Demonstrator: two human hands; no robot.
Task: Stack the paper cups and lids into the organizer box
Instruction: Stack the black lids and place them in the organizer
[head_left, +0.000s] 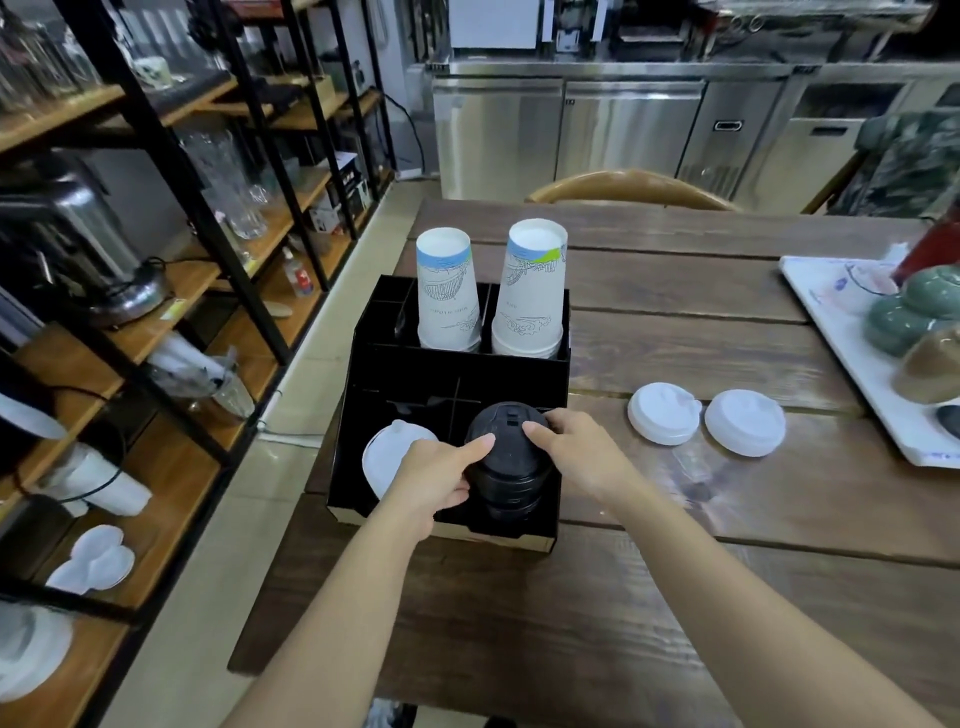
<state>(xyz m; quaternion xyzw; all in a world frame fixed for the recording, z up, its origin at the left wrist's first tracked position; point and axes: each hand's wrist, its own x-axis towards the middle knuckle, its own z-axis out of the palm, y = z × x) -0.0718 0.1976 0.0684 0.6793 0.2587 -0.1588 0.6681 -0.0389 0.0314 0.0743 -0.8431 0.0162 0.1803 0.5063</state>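
Our forearms fill the near edge, reaching over the wooden table to the black organizer box at its left end. In the back compartments, two stacks of paper cups stand upside down, already in. Up front, we're seating the stack of black lids into the front right compartment. Our left hand and right hand pinch it from either side, fingers half curled against the rim and top, neither one clenched. A white lid leans in the front left slot. Next, we reckon, comes letting go and fetching the two white lids on the table, well apart to the right.
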